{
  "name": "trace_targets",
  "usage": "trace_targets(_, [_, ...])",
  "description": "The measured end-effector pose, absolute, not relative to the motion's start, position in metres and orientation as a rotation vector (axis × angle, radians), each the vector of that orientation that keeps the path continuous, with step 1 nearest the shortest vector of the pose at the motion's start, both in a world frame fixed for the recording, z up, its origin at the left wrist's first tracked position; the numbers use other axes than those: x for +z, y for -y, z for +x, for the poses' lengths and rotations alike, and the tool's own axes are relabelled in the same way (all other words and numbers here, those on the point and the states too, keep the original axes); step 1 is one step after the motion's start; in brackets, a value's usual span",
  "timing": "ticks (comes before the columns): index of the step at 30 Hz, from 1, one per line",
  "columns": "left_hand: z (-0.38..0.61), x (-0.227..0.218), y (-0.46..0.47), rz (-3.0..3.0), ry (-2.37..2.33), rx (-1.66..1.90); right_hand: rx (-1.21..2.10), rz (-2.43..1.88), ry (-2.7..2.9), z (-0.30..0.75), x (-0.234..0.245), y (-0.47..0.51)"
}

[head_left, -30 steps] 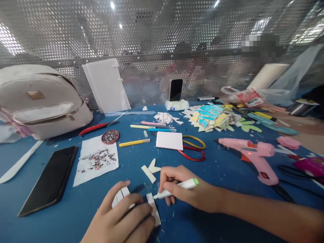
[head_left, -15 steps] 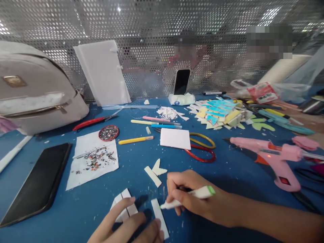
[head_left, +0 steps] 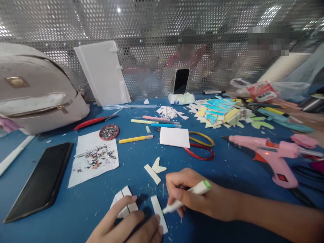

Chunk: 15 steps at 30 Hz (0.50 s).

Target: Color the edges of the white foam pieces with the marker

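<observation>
Clasped in my right hand is a white marker with a green end, its nib at the right edge of a white strip. My left hand rests loosely spread, gripping nothing, fingertips over that strip and other white pieces. Beyond lie a notched pale-green cutout, scissors and, farthest, an upright phone.

Left hand partly below view
</observation>
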<state>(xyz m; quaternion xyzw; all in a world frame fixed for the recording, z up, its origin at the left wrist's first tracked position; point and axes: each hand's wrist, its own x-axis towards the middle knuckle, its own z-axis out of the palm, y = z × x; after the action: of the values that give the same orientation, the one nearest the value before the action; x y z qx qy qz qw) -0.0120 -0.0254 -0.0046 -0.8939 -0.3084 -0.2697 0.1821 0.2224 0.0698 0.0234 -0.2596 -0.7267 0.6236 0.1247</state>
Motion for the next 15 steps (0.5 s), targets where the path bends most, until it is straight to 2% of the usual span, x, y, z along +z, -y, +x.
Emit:
trace_targets(6, [-0.0155,-0.0039,0.0281,-2.550,0.824,-0.717,1.706,-0.795,2.124,0.2229,0.0212,-0.0699])
trace_targets(11, [-0.0169,-0.0044,0.0280,-2.564,0.811,-0.735,1.909,-0.694,2.054,0.2237,0.0193,-0.0694])
trace_targets(15, [-0.0160,-0.0047,0.0272,-2.552,0.829,-0.743,1.687,-0.791,2.110,0.2215,0.0249,-0.0691])
